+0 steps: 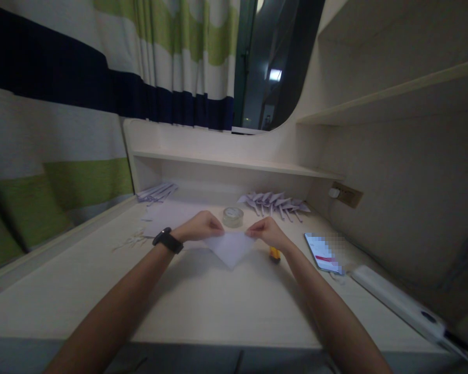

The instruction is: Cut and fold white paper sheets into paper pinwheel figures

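A white sheet of paper [231, 248], folded into a triangle that points toward me, lies on the pale desk [203, 306]. My left hand [200, 227] pinches its upper left corner; a black watch [167, 240] sits on that wrist. My right hand [267, 232] pinches the upper right corner. Both hands rest just above the desk top, with the paper stretched between them.
A roll of clear tape [233, 216] stands just behind the paper. Folded paper pieces [275, 201] lie at the back right, more sheets [158, 193] at the back left. A phone [323, 253], a small yellow object [274, 254] and a white power strip [398, 298] lie to the right.
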Tool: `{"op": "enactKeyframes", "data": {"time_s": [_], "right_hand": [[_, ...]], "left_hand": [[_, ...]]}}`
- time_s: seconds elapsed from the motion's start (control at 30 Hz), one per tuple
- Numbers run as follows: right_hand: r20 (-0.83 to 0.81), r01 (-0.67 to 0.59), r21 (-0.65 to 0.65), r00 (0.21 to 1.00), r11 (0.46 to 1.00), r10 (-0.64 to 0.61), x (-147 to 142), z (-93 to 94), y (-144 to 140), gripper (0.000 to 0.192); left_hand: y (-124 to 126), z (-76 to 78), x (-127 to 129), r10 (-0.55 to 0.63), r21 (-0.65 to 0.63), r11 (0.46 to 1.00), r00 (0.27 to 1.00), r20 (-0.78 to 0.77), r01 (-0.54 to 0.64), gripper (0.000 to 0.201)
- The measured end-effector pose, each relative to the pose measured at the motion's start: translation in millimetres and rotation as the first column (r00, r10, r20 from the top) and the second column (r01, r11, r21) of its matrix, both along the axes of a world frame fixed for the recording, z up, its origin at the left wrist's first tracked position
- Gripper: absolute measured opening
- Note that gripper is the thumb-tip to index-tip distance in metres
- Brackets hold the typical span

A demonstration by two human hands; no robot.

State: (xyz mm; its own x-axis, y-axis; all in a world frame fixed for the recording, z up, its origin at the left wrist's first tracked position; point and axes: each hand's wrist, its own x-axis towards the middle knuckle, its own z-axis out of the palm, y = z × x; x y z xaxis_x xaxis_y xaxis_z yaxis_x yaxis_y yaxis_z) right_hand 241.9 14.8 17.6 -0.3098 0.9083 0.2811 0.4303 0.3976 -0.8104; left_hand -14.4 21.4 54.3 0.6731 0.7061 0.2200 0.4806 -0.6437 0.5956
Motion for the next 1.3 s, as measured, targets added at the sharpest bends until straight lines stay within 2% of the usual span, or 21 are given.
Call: {"op": "enactKeyframes", "data": {"time_s": [0.2,0.53,0.6,0.7,0.77,0.8,0.9,1.0,1.2,1.3], "right_hand": [[-0.041,0.008,-0.02,0.999,1.0,-0.008,14.7,8.1,-0.3,0.029],[-0.095,-0.003,-0.121,0.995,0.993,-0.009,24.8,9.4,-1.4,0.029],[-0.1,0.02,-0.111,0.994,0.994,-0.031,28.2,9.9,-0.3,0.029],[-0.12,0.07,-0.08,0.99,0.994,-0.079,31.0,9.7,2.0,0.03],[-0.125,0.078,-0.064,0.988,0.995,-0.085,28.2,8.8,2.6,0.031],[-0.125,0.072,-0.055,0.989,0.996,-0.079,25.3,8.1,2.5,0.032],[-0.119,0.035,-0.023,0.992,0.999,-0.038,12.8,5.7,0.2,0.033],[-0.093,-0.019,-0.02,0.995,1.0,0.017,3.0,3.7,-2.5,0.032],[0.087,-0.136,-0.065,0.986,0.989,0.141,-6.2,1.0,-7.8,0.028],[0.169,-0.141,-0.046,0.975,0.989,0.146,-15.2,-0.5,-12.0,0.025]], "left_hand": [[18.9,-5.2,-23.0,0.018,-0.079,0.997,0.998,0.064,-0.013,0.024],[24.1,-3.3,-42.6,0.084,-0.162,0.985,0.991,0.105,-0.067,0.024],[27.8,-2.1,-49.9,0.133,-0.157,0.981,0.986,0.102,-0.116,0.024],[31.2,-1.4,-52.1,0.299,-0.086,0.954,0.939,0.172,-0.288,0.029],[29.1,-2.4,-42.6,0.376,0.042,0.918,0.897,0.231,-0.395,0.032],[26.2,-3.3,-34.7,0.376,0.13,0.902,0.897,0.234,-0.412,0.033],[12.5,-6.7,-5.7,0.194,0.286,0.932,0.972,0.132,-0.224,0.035],[-0.3,-9.5,16.0,0.089,0.314,0.946,0.996,-0.009,-0.082,0.028],[-4.6,-16.1,23.8,0.019,0.295,0.955,0.995,-0.097,0.01,0.021],[-5.7,-19.6,25.7,-0.006,0.293,0.955,0.992,-0.128,0.044,0.02]]}}
